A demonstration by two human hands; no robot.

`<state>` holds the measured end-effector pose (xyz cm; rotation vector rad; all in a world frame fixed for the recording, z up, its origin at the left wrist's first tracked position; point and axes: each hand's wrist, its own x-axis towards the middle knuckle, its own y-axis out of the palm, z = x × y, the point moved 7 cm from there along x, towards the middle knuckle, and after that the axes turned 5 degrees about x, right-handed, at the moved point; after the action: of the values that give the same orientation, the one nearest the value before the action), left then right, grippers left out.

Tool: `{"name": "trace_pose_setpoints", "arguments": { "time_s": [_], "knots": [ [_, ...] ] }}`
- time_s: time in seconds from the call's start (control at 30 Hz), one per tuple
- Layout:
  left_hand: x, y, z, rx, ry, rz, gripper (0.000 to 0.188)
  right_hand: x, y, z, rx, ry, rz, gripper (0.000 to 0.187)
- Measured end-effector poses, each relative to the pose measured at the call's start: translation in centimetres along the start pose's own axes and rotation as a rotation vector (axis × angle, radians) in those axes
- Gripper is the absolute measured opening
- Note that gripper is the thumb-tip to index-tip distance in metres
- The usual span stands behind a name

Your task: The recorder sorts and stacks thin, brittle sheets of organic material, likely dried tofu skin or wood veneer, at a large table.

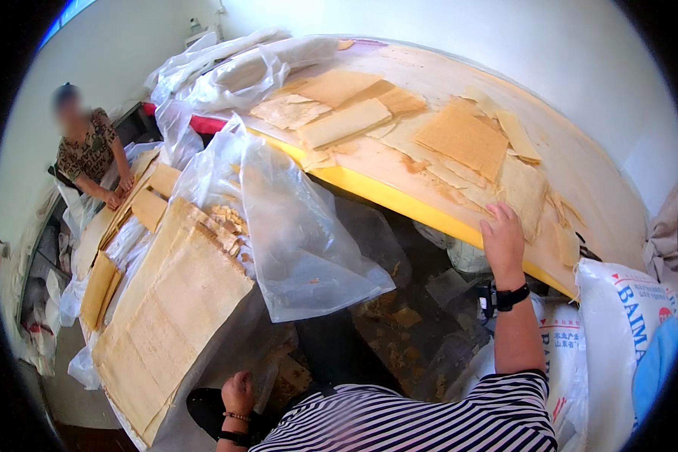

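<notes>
My right hand (503, 235) reaches to the yellow front edge of the long table (384, 188). Its fingers are stretched and rest beside thin, brittle tan sheets (523, 192) at the table's edge; nothing shows in its grasp. Low in the picture, near my lap, my left hand (238, 393) is loosely curled with no object visible in it. To its left lies a large stack of pale tan sheets (169, 316), slanting away from me. Squarer, darker tan sheets (462, 139) and a folded pale one (345, 123) lie farther up the table.
Clear plastic sheeting (301, 241) drapes between the stack and the table. White printed sacks (618, 324) stand at the right. At the far left a person (90, 154) handles similar sheets. Broken tan flakes (407, 316) litter the dark floor. Bundled plastic (241, 71) lies at the table's far end.
</notes>
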<state>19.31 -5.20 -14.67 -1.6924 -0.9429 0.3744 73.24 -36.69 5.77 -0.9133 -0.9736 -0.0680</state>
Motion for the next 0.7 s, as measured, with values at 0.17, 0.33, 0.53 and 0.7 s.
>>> {"name": "trace_pose_setpoints", "arguments": {
  "time_s": [0.17, 0.33, 0.53, 0.7],
  "knots": [
    [-1.1, 2.6, 2.6, 0.094, -0.148, 0.213, 0.016, 0.2, 2.7, -0.6, -0.005, 0.079, 0.237, 0.025],
    [-1.3, 3.3, 2.4, 0.048, -0.163, 0.298, 0.023, 1.5, 4.1, 2.8, 0.071, 0.065, 0.265, 0.023],
    [-1.1, 3.6, 2.0, 0.129, -0.226, 0.496, 0.026, 4.1, 10.5, 9.9, 1.311, 0.582, 0.446, 0.026],
    [-3.0, 6.0, 5.0, 0.136, -0.268, 0.57, 0.024, 6.2, 15.5, 17.4, 1.726, 0.746, 0.576, 0.033]
  ]
}}
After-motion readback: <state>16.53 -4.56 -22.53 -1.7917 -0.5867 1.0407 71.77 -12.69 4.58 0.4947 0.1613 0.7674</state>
